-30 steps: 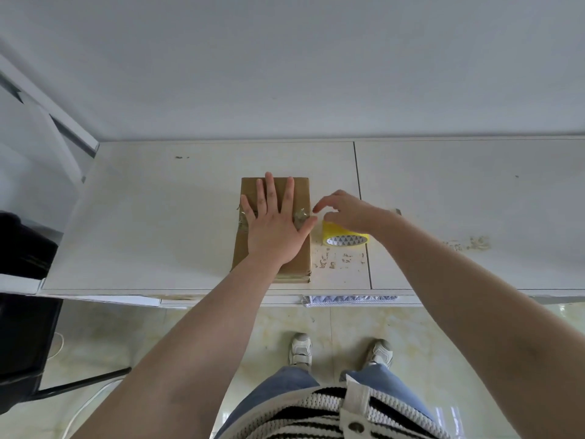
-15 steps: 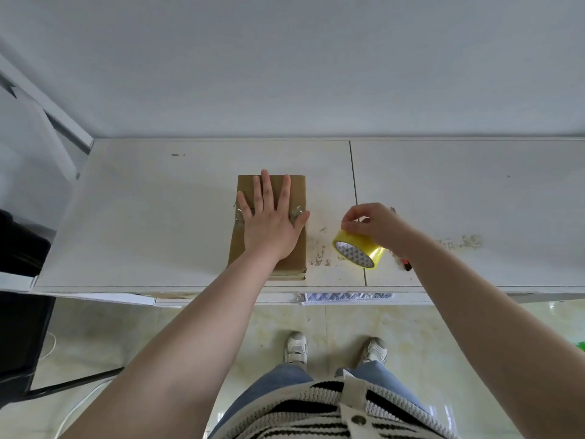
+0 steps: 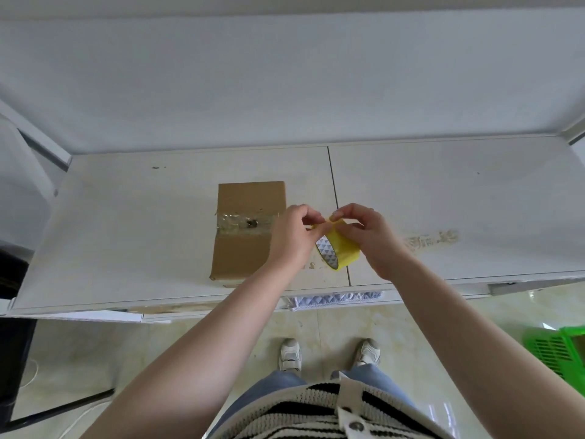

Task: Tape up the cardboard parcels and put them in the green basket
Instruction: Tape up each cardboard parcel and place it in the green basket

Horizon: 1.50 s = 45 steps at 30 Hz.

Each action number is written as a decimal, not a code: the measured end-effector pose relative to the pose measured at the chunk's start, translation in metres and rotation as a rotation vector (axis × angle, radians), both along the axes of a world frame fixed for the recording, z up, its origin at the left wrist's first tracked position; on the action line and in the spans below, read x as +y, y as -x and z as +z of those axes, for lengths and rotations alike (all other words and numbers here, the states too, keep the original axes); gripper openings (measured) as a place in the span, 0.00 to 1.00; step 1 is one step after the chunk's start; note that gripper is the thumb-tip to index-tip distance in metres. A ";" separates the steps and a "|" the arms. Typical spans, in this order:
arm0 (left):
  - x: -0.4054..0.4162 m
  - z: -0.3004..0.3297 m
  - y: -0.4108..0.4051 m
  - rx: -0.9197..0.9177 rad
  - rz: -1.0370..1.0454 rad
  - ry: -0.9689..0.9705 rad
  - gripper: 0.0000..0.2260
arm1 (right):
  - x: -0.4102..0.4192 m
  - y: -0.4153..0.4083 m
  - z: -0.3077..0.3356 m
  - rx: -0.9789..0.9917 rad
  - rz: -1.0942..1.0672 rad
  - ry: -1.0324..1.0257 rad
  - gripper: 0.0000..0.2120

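Above the table edge I pinch the light, sticky tape roll (image 3: 338,251) with both hands (image 3: 289,239) (image 3: 370,239), picking at its loose end

We see that the left hand (image 3: 289,239) has lifted off the cardboard parcel (image 3: 247,229), baring the clear tape across its top, and now pinches the yellow tape roll (image 3: 337,251) just right of the parcel. The right hand (image 3: 364,236) has raised that roll, gripping it opposite the left.
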<state>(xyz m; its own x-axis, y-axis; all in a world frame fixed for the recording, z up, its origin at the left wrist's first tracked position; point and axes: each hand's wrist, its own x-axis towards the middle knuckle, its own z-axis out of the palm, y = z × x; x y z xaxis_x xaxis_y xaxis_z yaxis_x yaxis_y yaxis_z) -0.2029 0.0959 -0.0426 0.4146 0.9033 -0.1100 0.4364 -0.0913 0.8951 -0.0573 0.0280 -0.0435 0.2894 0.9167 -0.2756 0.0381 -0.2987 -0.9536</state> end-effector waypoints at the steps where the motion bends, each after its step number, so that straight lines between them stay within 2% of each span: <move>1: 0.001 0.002 -0.001 -0.002 0.025 0.027 0.06 | 0.000 0.001 0.000 -0.005 -0.003 -0.007 0.13; 7: 0.005 0.008 -0.007 -0.019 0.090 0.168 0.08 | 0.001 0.008 0.001 -0.095 -0.044 -0.051 0.06; 12: 0.012 0.015 -0.004 -0.134 0.083 0.231 0.07 | 0.005 0.008 0.009 -0.013 -0.126 -0.047 0.05; 14: 0.016 0.018 -0.001 -0.140 0.038 0.197 0.07 | 0.007 0.008 0.010 0.093 -0.141 -0.036 0.05; 18: 0.019 0.021 0.002 -0.009 -0.016 -0.023 0.07 | 0.011 0.009 0.010 0.223 -0.177 0.016 0.07; 20: 0.017 0.022 0.000 -0.008 -0.041 -0.094 0.08 | 0.012 0.009 0.009 0.267 -0.192 0.034 0.06; 24: 0.015 0.022 -0.002 -0.031 -0.050 -0.181 0.08 | 0.012 0.007 0.008 0.350 -0.212 0.064 0.04; 31: 0.013 0.019 -0.005 0.053 -0.123 -0.310 0.09 | 0.013 0.003 0.010 0.520 -0.262 0.112 0.03; 35: 0.015 0.018 -0.003 0.026 -0.160 -0.302 0.23 | 0.013 0.005 0.009 0.592 -0.298 0.127 0.03; 36: 0.016 0.018 -0.003 0.038 -0.184 -0.332 0.23 | 0.013 0.005 0.009 0.610 -0.305 0.126 0.03; 40: 0.017 0.018 0.001 0.059 -0.250 -0.388 0.14 | 0.013 0.005 0.008 0.586 -0.280 0.116 0.04; 45: 0.015 0.015 0.003 -0.004 -0.193 -0.339 0.07 | 0.014 0.006 0.012 0.451 -0.258 0.044 0.03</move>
